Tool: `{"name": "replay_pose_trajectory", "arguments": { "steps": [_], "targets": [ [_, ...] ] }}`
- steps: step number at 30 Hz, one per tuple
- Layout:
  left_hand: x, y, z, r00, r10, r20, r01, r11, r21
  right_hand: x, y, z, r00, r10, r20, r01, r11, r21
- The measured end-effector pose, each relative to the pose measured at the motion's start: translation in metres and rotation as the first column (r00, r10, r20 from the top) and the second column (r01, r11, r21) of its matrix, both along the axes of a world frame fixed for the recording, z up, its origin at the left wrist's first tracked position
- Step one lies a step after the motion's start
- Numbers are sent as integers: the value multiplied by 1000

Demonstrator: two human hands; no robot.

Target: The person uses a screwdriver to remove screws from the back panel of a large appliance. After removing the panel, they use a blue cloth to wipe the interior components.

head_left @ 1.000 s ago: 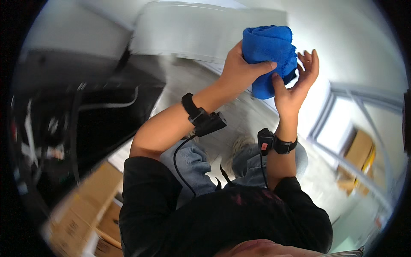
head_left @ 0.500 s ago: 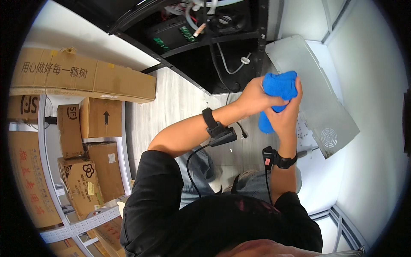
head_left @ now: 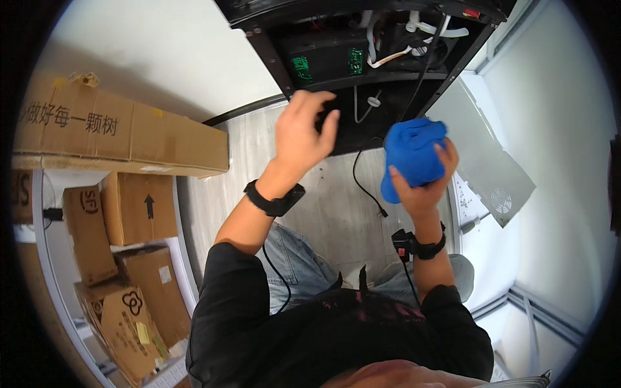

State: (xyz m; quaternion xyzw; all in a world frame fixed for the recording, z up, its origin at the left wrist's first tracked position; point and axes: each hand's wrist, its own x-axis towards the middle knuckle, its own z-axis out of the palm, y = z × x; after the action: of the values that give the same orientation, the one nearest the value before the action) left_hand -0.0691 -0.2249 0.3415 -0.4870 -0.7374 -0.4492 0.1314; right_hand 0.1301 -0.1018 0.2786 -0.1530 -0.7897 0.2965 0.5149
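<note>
A bunched blue cloth (head_left: 414,152) is gripped in my right hand (head_left: 427,191), its fingers and thumb pressed into the folds. My left hand (head_left: 301,132) is raised away to the left with nothing in it, thumb and fingers apart and a little bent. It hovers before the lower front of a black machine cabinet (head_left: 268,61). Inside the open cabinet show green circuit boards (head_left: 356,61), pale hoses (head_left: 391,57) and a white disc-shaped fitting (head_left: 373,101) on a thin tube. Behind the cloth, a black cable (head_left: 420,84) hangs down.
A grey metal panel (head_left: 495,161) with a round vent lies at the right, small screws (head_left: 463,197) beside it. A black plug (head_left: 383,211) rests on the wood-look floor (head_left: 252,139). Cardboard boxes (head_left: 145,210) fill a shelf at left, with a long carton (head_left: 174,139) above.
My left hand has let go of the cloth and moved left. The right hand still holds the cloth, which has shifted slightly down. The whole view has swung, so the cabinet appears further right.
</note>
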Motion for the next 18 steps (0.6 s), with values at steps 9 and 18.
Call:
{"name": "replay_pose_trajectory", "arguments": {
  "steps": [9, 18],
  "targets": [
    [-47, -30, 4, 990, 37, -134, -58, 987, -153, -96, -39, 41, 981, -106, 164, 77, 982, 175],
    [-57, -24, -1, 964, 46, -262, -97, 978, -184, -140, -35, 7, 987, -120, 106, 89, 961, 261]
  ]
}}
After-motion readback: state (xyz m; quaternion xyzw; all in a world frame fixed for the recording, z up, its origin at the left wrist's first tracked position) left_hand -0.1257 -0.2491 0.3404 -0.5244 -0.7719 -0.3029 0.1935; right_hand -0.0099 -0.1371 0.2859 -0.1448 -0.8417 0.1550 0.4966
